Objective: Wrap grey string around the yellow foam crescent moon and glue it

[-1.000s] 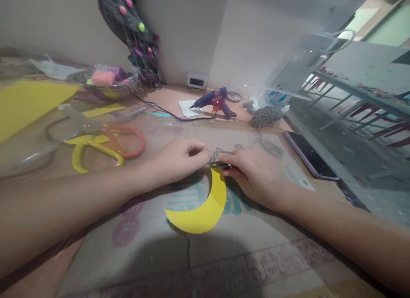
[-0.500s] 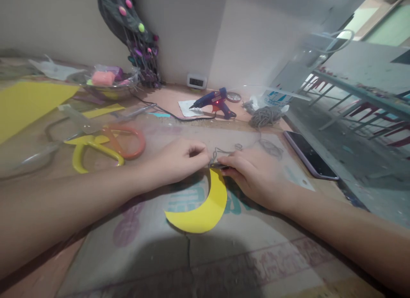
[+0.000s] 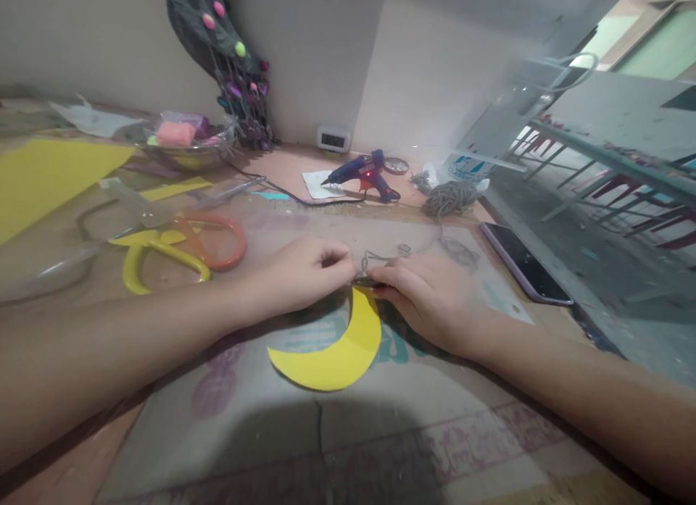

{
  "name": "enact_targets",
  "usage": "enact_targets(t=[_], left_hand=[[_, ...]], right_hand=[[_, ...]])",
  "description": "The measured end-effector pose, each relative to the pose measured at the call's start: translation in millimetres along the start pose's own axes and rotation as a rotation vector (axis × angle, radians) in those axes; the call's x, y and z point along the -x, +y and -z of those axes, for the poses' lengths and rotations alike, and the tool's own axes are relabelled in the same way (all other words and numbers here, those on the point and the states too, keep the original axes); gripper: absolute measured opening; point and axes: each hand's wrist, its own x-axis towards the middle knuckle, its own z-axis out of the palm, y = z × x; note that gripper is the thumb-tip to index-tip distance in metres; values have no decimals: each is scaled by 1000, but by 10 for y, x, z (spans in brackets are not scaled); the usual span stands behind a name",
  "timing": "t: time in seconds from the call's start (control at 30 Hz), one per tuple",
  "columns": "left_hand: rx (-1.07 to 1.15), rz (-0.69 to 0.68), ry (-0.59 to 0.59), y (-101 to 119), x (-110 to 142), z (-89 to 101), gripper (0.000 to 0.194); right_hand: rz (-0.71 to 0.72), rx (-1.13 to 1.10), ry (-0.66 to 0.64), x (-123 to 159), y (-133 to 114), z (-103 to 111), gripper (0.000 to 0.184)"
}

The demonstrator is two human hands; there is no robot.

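Observation:
A yellow crescent moon cutout [image 3: 348, 353] points its lower tip to the left, just above the cardboard sheet [image 3: 261, 432] or resting on it; I cannot tell which. Its upper tip, dark with wrapped grey yarn, is pinched between the thumb and fingers of my right hand [image 3: 429, 295]. Close by on the left, my left hand [image 3: 309, 273] is closed in a pinch at the same tip, seemingly on the grey yarn [image 3: 375, 256]. Its fingertips are partly hidden. Loose yarn loops behind both hands and runs toward a grey yarn ball [image 3: 450, 198].
Scissors [image 3: 163, 251] with yellow and orange handles lie left, near yellow sheet material [image 3: 54, 179]. A blue glue gun [image 3: 362, 173] with a lit red light stands at the back. A phone [image 3: 525, 262] lies right, by the table edge. A bowl [image 3: 185, 153] holds wrapped coloured lumps.
The crescent has turned slightly, its lower tip swinging left and a little upward. Both hands stay nearly in place, still pinched at the upper tip.

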Motion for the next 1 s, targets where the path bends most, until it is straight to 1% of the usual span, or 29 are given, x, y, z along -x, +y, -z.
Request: enact_targets(t=[0.27,0.43,0.63,0.83,1.0], left_hand=[[-8,12,2,3,-3,0,28],[-4,15,-8,8,2,5,28],[36,57,7,14,1,12,27],[31,50,3,10,0,14,27],[17,37,-4,1,2,5,28]], right_hand=[[-22,-16,-10,9,7,-28,23],[-33,-35,-6,-18,-17,13,23],[-67,-49,54,-51,-31,77,22],[-54,-50,52,-64,-44,73,20],[0,-36,66,-75,-56,65,19]])
